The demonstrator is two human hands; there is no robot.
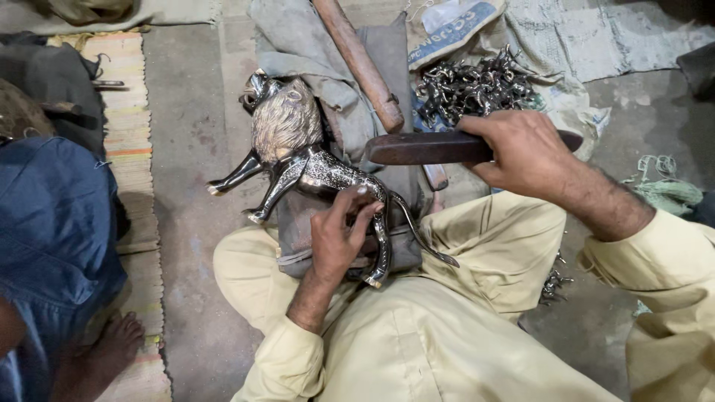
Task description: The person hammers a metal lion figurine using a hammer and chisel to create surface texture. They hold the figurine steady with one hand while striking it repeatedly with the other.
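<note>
Down on the grey cloth (pixel 387 59) over the person's lap lies a metal lion figure (pixel 313 164), and the left hand (pixel 339 234) pinches its rump with curled fingers. Meanwhile the right hand (pixel 518 149) wraps tightly around a dark wooden mallet (pixel 424 147) held level just above the figure, near a pile of small metal pieces (pixel 473 88).

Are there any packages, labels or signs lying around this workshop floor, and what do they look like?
Printed sack: flat at the top centre, behind the pile of small metal pieces; pale woven bag with a blue band bearing white lettering.
Plain sack: spread at the top right on the floor; greyish white, crumpled, no print visible.
No signs or screens in view.
</note>
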